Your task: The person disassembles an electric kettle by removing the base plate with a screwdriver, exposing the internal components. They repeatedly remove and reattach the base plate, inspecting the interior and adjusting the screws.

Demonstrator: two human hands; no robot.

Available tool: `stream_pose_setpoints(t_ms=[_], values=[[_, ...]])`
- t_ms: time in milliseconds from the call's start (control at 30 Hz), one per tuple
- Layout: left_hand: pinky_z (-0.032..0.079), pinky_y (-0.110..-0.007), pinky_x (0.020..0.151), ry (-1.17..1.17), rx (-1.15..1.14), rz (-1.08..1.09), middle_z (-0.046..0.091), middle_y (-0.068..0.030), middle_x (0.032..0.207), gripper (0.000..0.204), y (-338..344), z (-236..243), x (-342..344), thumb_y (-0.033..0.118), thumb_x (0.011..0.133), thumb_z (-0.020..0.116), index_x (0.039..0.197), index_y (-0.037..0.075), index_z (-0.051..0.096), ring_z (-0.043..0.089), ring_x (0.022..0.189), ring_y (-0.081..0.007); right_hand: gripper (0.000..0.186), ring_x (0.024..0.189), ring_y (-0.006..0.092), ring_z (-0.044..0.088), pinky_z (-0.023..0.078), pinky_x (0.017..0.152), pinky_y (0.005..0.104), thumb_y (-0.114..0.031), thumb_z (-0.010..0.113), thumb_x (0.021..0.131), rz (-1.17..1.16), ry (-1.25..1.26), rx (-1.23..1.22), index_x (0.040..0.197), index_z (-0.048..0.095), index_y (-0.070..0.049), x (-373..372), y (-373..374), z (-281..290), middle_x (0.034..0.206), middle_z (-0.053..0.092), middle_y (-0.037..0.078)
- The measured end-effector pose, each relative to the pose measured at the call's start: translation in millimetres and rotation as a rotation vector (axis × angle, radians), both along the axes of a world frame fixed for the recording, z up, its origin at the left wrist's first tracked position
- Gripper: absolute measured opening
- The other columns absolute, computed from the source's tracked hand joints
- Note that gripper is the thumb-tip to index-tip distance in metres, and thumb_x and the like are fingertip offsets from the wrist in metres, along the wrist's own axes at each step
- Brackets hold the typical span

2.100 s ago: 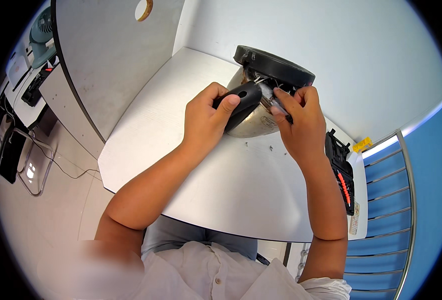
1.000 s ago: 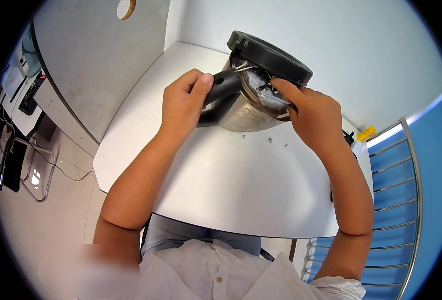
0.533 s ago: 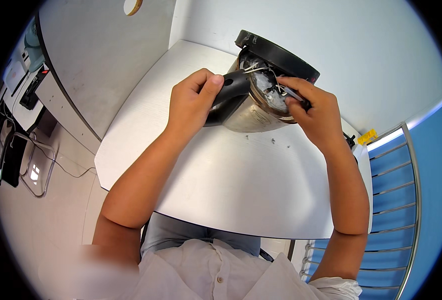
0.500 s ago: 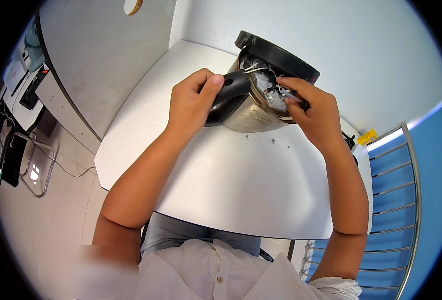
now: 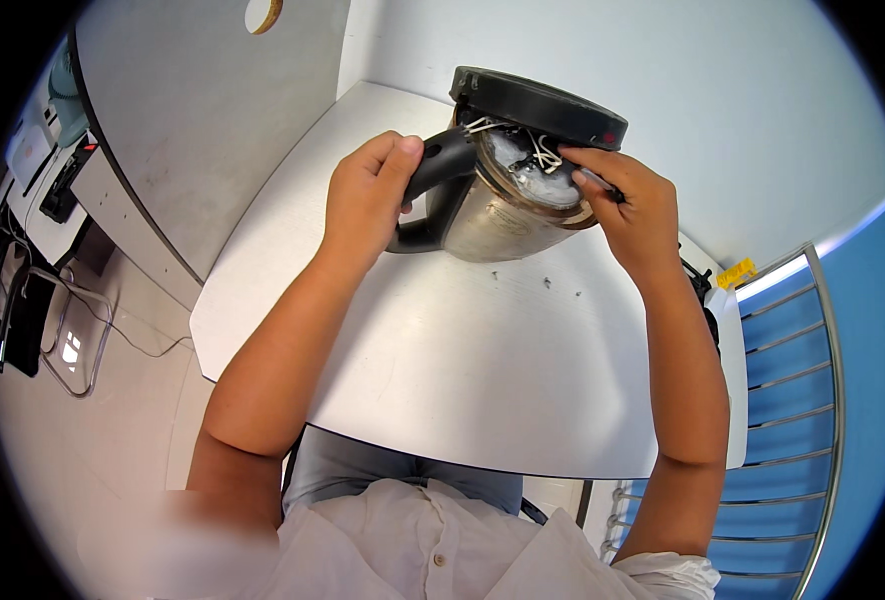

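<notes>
A stainless steel electric kettle [image 5: 498, 222] lies tilted at the far side of the table, its underside turned up and opened. Its round black base cover [image 5: 538, 108] leans away at the back. Pale wires [image 5: 545, 155] run between the exposed metal bottom [image 5: 543, 186] and this cover. My left hand [image 5: 368, 190] is closed around the kettle's black handle [image 5: 446, 160]. At the right edge of the open bottom, my right hand [image 5: 635, 205] pinches a slim grey and black tool [image 5: 603, 185]. The fingers cover its tip, so its exact kind cannot be told.
The white table [image 5: 463, 380] has small dark crumbs [image 5: 548, 284] near the kettle. A dark object [image 5: 698, 275] and a yellow item [image 5: 735, 274] sit at its right edge, beside a metal railing [image 5: 788, 410]. A grey partition [image 5: 213, 100] rises at the left, a wall behind.
The kettle has shifted slightly left and turned, with its base cover, together with my left hand. My right fingers have moved a little at the bottom's edge, and the wires show more clearly.
</notes>
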State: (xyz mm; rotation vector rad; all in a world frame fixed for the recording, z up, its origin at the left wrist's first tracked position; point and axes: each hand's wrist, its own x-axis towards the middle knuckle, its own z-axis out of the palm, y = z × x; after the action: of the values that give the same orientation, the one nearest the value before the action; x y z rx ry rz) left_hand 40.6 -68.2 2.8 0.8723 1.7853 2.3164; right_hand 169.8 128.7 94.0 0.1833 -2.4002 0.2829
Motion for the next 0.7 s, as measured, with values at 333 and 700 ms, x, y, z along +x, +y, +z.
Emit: stream_pose_setpoints(t_ms=[333, 700], values=[[0.037, -0.024, 0.053, 0.021, 0.004, -0.001, 0.047, 0.0006, 0.063, 0.041, -1, -1, -3, 0.044, 0.095, 0.048, 0.075, 0.008, 0.051, 0.044, 0.056, -0.0080, 0.023, 0.057, 0.0152, 0.051, 0.038, 0.047, 0.0291, -0.001, 0.064, 0.063, 0.043, 0.247, 0.587, 0.081, 0.063, -0.014, -10, 0, 4, 0.062, 0.049, -0.002], [0.036, -0.022, 0.051, -0.023, 0.012, 0.035, 0.047, 0.0019, 0.062, 0.039, 1, 1, 3, 0.042, 0.095, 0.049, 0.074, 0.009, 0.052, 0.043, 0.055, -0.0063, 0.017, 0.055, 0.0157, 0.049, 0.036, 0.045, 0.0280, -0.006, 0.063, 0.064, 0.199, 0.222, 0.735, 0.079, 0.058, -0.011, -9, 10, 9, 0.061, 0.048, -0.001]])
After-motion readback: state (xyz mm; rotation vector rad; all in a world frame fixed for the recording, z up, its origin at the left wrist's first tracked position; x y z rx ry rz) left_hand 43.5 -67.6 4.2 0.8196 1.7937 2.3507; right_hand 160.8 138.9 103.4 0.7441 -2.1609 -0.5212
